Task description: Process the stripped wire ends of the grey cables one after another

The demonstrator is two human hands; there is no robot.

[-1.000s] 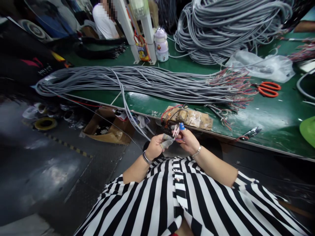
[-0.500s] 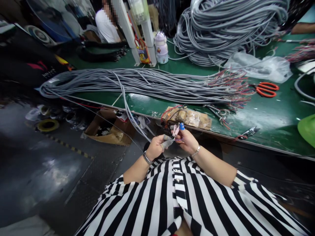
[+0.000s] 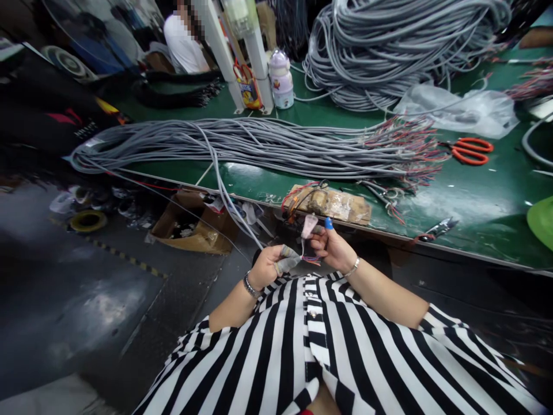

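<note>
My left hand [image 3: 270,266] and my right hand [image 3: 332,246] are held close together just below the front edge of the green bench [image 3: 475,207]. The left hand, with taped fingertips, is closed on the end of a grey cable [image 3: 224,190] that runs up to the bundle of grey cables [image 3: 268,144] on the bench. Thin coloured wires [image 3: 311,259] stick out between the hands. The right hand wears a blue fingertip cover and pinches those wires, with a small pale piece [image 3: 309,225] above its fingers. What that piece is, I cannot make out.
A taped brown block [image 3: 332,203] lies at the bench edge. Orange scissors [image 3: 470,151], small cutters [image 3: 437,229], a plastic bag [image 3: 462,109] and a big cable coil [image 3: 401,46] are on the bench. A cardboard box [image 3: 190,227] sits on the floor. Another person [image 3: 184,40] is behind.
My right hand has lifted slightly away from the left, stretching the coloured wires between them. The left hand dropped a little. The view shifted slightly.
</note>
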